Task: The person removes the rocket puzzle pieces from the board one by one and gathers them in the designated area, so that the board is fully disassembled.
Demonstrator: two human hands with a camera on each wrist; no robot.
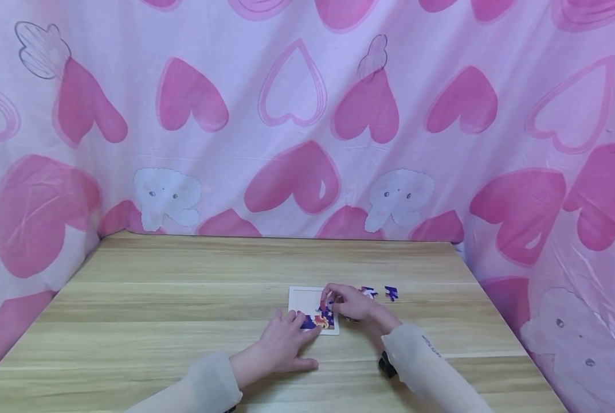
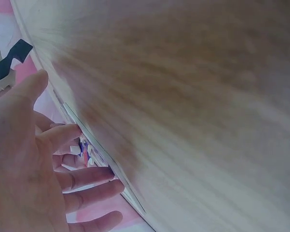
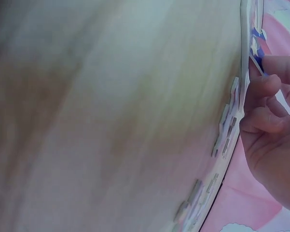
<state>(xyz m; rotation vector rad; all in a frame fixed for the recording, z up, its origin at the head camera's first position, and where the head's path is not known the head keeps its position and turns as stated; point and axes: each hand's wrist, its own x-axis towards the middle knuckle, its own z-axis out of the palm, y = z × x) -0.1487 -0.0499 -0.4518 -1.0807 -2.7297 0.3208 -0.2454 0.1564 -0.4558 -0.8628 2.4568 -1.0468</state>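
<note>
At the lower centre of the head view, your right hand pinches a puzzle piece over the tray, your left hand spread at its lower-left corner; expect a light, stiff, thin part, best held by opposite edges.

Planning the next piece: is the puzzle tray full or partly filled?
Partly filled: the tray is bare at far left, with puzzle pieces along its near edge.
</note>
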